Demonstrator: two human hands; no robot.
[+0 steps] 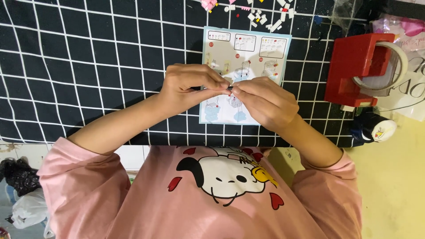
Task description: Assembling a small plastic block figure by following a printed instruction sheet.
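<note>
Bricks (265,17), small and mostly white with a few pink ones, lie scattered at the far edge of the counter (88,66), which is covered in a black cloth with a white grid. Nearer the person, a sheet (261,48) of building pictures lies flat on the cloth, its lower half partly hidden behind both hands. To the right stands a red tape holder (356,66) with a roll of clear tape (394,66) in it, and just below that lies a dark round tub (374,127) with a pale lid, resting where the cloth ends. Crinkled clear and pink plastic bags (407,31) sit at the far right corner. Nothing stands between the hands and the sheet; the holder and tub are well apart from them. The left hand (188,86) and right hand (265,102) meet above the middle of the sheet, fingertips touching. Between them is a tiny dark piece (230,88), only a sliver of it showing where the thumbs and forefingers come together. Each grip is closed tight in a pinch on that piece, the left from its left end and the right from its right end, with the other fingers curled in. The piece is held up off the sheet, not resting on it, and its shape is too small to tell. Pink sleeves (84,177) are pushed up the forearms, which cross the near edge of the counter.
</note>
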